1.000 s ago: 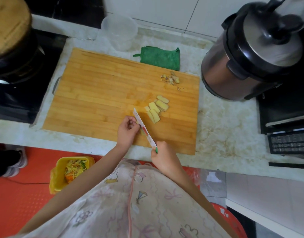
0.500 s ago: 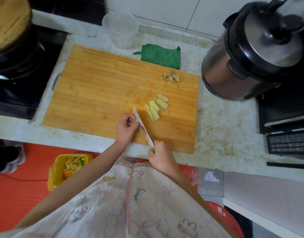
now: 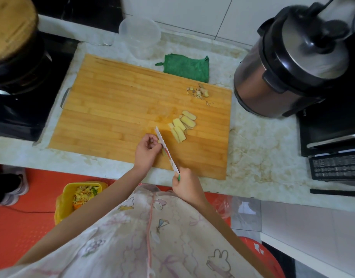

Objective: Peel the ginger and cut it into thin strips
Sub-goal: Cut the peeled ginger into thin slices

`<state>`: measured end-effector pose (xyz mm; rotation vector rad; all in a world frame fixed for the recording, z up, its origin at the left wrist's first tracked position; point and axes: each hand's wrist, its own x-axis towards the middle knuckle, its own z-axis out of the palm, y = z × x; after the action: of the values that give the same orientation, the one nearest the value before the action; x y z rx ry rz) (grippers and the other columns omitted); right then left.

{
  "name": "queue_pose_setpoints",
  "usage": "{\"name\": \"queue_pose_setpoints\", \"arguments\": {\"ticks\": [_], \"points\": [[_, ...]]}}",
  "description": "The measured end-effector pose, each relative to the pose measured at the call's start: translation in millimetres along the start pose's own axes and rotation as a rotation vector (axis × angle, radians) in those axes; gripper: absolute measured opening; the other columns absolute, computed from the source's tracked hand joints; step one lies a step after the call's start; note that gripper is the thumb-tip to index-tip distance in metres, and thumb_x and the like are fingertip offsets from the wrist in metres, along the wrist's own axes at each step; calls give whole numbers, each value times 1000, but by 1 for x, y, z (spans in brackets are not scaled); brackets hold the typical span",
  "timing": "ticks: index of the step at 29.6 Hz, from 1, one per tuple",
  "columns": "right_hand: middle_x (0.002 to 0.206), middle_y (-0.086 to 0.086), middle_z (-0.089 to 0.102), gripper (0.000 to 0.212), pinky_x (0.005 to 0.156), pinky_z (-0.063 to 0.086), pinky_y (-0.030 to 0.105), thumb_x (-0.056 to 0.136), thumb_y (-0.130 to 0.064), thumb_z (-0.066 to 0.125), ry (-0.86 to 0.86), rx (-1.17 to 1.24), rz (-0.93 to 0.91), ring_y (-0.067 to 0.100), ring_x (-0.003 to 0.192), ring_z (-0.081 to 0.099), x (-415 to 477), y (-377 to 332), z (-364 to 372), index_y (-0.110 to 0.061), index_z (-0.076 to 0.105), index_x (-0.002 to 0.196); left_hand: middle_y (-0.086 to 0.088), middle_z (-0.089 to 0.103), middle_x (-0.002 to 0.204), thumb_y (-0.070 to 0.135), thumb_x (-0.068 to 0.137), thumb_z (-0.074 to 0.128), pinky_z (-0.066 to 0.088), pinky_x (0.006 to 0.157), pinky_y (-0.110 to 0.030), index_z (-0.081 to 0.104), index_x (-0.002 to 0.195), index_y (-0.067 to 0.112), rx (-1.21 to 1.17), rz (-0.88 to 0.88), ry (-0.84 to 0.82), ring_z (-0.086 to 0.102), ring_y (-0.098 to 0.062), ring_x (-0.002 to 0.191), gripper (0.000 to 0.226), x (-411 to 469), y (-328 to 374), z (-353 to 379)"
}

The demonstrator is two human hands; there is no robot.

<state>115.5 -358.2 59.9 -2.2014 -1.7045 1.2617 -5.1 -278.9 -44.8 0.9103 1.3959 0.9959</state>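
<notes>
Rectangular bamboo cutting board (image 3: 122, 109) fills my feed. Left hand (image 3: 145, 150) and right hand (image 3: 185, 184) sit at its near edge, the right gripping the thin white-bladed knife (image 3: 167, 151). Pale yellow ginger slices (image 3: 181, 126) fan just right of the blade; the left pinches a small ginger piece (image 3: 159, 141) against it.

Pale ginger slices (image 3: 182, 127) overlap, fanned; peelings (image 3: 198, 91) beyond.

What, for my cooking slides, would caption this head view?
Left hand pinches a ginger piece at the knife gripped by the right hand; slices lie on the cutting board.
</notes>
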Motion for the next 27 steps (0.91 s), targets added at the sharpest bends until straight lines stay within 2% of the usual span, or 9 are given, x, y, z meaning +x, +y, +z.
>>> {"name": "queue_pose_setpoints", "arguments": {"ticks": [2, 6, 12, 14, 21, 27], "points": [[59, -3, 37, 36, 49, 21, 28, 93, -7, 43, -3, -3, 0, 11, 53, 37, 0, -1, 0, -20, 30, 63, 3, 50, 70, 15, 70, 59, 42, 66, -26, 55, 81, 18, 1, -5, -2, 45, -14, 68, 12, 0, 0, 0], [61, -2, 39, 20, 59, 31, 29, 93, -8, 43, -10, 0, 31, 23, 66, 46, 3, -5, -3, -9, 41, 73, 1, 51, 71, 16, 70, 59, 41, 64, -24, 55, 81, 17, 5, -4, -1, 46, -15, 68, 12, 0, 2, 0], [60, 0, 39, 21, 45, 25, 24, 93, -9, 43, -27, -26, 57, 13, 51, 38, 8, -9, -10, -8, 41, 72, 0, 52, 72, 18, 71, 60, 42, 67, -28, 56, 82, 17, 19, -16, -7, 47, -16, 69, 12, 0, 1, -1], [60, 0, 41, 14, 44, 25, 23, 93, -9, 44, -32, -25, 60, 17, 54, 41, 10, -10, -12, -7, 46, 79, 0, 51, 72, 18, 71, 60, 42, 68, -30, 56, 82, 17, 9, -20, -11, 47, -16, 70, 12, 0, 2, -1], [63, -1, 43, 12, 44, 26, 21, 92, -9, 45, -43, -15, 64, 16, 56, 43, 12, -13, -14, -3, 55, 89, -2, 51, 72, 19, 72, 61, 44, 71, -38, 55, 82, 18, 7, -30, -11, 47, -20, 71, 12, 0, 4, 0], [68, 3, 47, 14, 44, 29, 23, 93, -11, 46, -63, -37, 98, 16, 55, 44, 16, -13, -16, -2, 56, 93, 1, 50, 71, 19, 71, 60, 42, 69, -34, 54, 82, 17, 20, -30, -18, 47, -17, 69, 12, -1, 9, 0]]}}
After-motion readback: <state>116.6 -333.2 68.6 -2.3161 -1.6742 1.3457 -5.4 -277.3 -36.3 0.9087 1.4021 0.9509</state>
